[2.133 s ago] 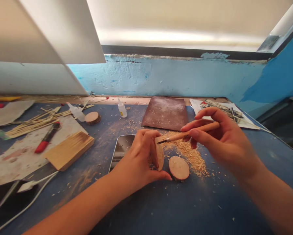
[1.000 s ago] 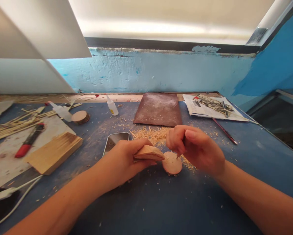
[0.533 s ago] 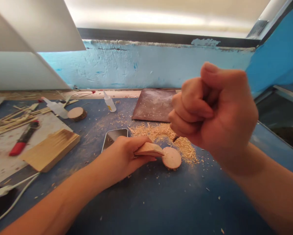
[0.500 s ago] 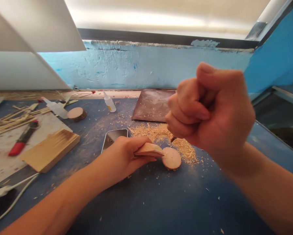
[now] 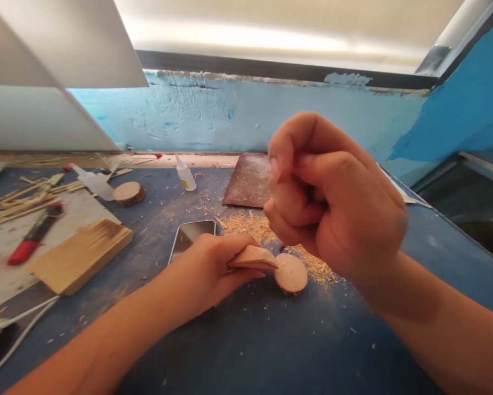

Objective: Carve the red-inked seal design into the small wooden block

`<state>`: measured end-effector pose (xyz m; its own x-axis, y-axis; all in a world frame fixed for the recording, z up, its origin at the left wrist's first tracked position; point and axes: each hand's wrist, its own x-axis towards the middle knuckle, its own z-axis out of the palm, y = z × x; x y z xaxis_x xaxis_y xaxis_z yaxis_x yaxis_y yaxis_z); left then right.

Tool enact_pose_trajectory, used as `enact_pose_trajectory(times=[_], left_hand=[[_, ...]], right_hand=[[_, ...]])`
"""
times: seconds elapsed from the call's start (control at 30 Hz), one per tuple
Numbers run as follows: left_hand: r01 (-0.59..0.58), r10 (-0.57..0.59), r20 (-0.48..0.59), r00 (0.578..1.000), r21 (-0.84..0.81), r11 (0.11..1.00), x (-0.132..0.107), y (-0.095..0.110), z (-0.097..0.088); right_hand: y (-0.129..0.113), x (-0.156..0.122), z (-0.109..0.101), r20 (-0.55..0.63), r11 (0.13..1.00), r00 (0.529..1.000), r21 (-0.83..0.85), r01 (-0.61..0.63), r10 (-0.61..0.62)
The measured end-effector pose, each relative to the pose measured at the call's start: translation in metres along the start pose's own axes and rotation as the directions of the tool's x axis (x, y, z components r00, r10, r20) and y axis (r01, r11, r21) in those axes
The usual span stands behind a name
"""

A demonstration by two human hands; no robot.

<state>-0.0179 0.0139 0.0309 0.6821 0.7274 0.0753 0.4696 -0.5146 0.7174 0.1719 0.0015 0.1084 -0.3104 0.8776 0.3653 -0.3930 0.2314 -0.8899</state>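
My left hand (image 5: 213, 263) is closed around a pale carved piece of wood (image 5: 252, 258), pinched between thumb and fingers above the table. The tip of that piece meets or overlaps a round wood slice (image 5: 291, 274); whether they are joined I cannot tell. Raised to the right, my right hand (image 5: 336, 197) is closed with its fingers curled in. A small dark tip (image 5: 282, 248) shows just below its fingers, but whatever it grips is hidden.
Behind my hands lie wood shavings (image 5: 246, 225), a brown board (image 5: 248, 181) and a phone (image 5: 192, 233). A glue bottle (image 5: 186, 174) stands farther back. To the left are another wood slice (image 5: 129, 193), a wooden block (image 5: 81, 255), a red-black cutter (image 5: 36, 233) and thin sticks (image 5: 20, 203).
My right hand has moved left and turned, its index finger now bent over toward the thumb. My left hand keeps its hold on the wood piece. The view has shifted slightly.
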Motion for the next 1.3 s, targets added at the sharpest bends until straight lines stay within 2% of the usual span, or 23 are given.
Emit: enact_pose_trajectory(times=[0.07,0.2,0.3,0.43,0.57,0.67,0.77,0.83,0.93,1.03,1.23,1.3], left_hand=[[0.024,-0.023,0.018,1.0,-0.028,0.999,0.001,0.0,0.0],[0.057,-0.056,0.018,0.998,-0.028,0.998,0.001,0.0,0.002],[0.037,-0.037,-0.001,0.999,-0.033,0.999,0.002,0.001,0.002],[0.033,-0.032,0.009,0.999,-0.066,0.997,0.001,0.004,0.0],[0.037,-0.037,0.01,0.999,-0.037,0.999,0.001,0.004,-0.001],[0.031,-0.029,0.026,0.999,-0.053,0.998,0.001,0.004,-0.002],[0.06,-0.06,0.02,0.998,-0.021,0.998,0.001,0.004,-0.001],[0.061,-0.061,0.003,0.998,-0.017,0.998,0.0,0.003,0.001],[0.055,-0.054,0.008,0.998,-0.031,0.998,0.0,0.003,0.002],[0.078,-0.077,0.035,0.996,-0.019,0.997,0.0,0.004,0.002],[0.069,-0.069,-0.009,0.998,-0.019,0.997,0.0,0.008,0.0],[0.066,-0.066,-0.01,0.998,-0.029,0.997,0.0,0.008,0.0]], right_hand=[[0.004,-0.001,0.004,-0.042,0.998,0.997,0.001,0.059,-0.059],[0.012,-0.001,0.007,-0.068,0.999,0.996,0.018,0.051,-0.05],[0.018,-0.002,0.006,-0.106,0.995,0.989,-0.016,0.1,-0.101],[0.025,-0.006,0.005,-0.116,0.991,0.991,-0.126,0.055,-0.07],[0.026,-0.007,0.005,-0.122,0.989,0.986,-0.114,0.099,-0.112],[0.029,-0.007,0.003,-0.132,0.988,0.988,-0.144,0.057,-0.077],[0.025,-0.006,0.004,-0.102,0.993,0.991,-0.088,0.08,-0.089],[0.019,-0.005,0.005,-0.121,0.992,0.985,-0.049,0.116,-0.121],[0.01,-0.005,0.007,-0.167,0.997,0.984,-0.041,0.063,-0.069],[0.006,-0.005,0.006,-0.161,0.999,0.986,-0.009,0.046,-0.047],[0.01,-0.008,0.009,-0.209,0.992,0.973,-0.095,0.08,-0.098],[0.009,-0.009,0.01,-0.169,0.991,0.978,-0.071,0.114,-0.124]])
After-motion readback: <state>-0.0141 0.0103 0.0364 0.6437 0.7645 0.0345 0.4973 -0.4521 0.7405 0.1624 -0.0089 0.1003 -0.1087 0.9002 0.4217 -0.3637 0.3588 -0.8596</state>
